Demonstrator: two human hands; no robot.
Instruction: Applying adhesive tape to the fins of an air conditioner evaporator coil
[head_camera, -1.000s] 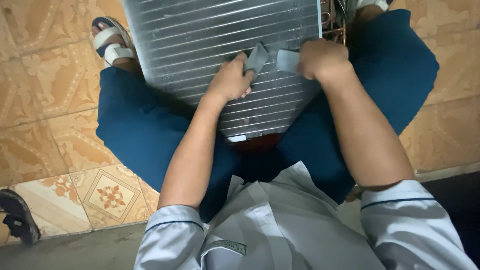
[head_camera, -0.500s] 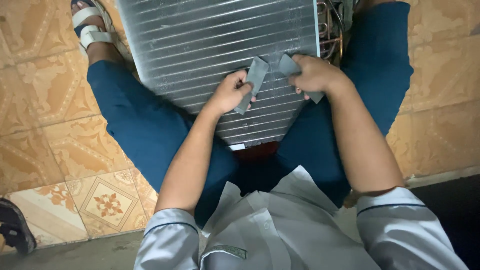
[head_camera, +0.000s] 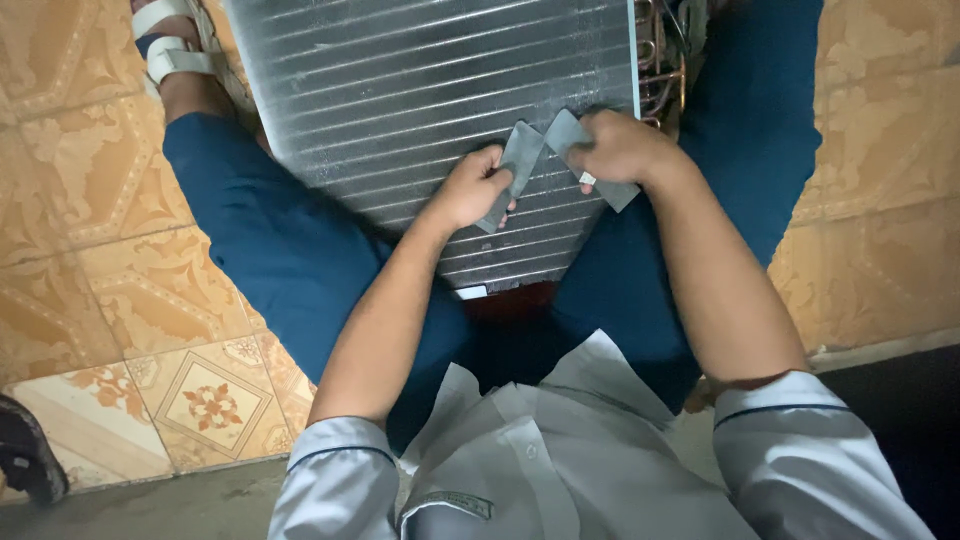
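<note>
A large finned metal coil panel (head_camera: 420, 90) rests between my knees on my blue trousers (head_camera: 290, 260). My left hand (head_camera: 472, 188) grips one flat grey strip (head_camera: 510, 175) that lies slanted on the fins. My right hand (head_camera: 622, 148) grips a second grey strip (head_camera: 580, 135) whose lower end sticks out below the fist near the panel's right edge. The two strips meet at their upper ends in a V shape over the fins.
Copper tubing bends (head_camera: 662, 60) run along the panel's right side. My sandalled foot (head_camera: 175, 50) is at the top left. Patterned tan floor tiles (head_camera: 130, 310) surround me. A dark shoe (head_camera: 25, 455) sits at the lower left, by a concrete step (head_camera: 140, 510).
Both hands have shifted slightly down the panel, and the grey strips now stand out longer from my fists. The view has drifted, putting the panel higher in the frame.
</note>
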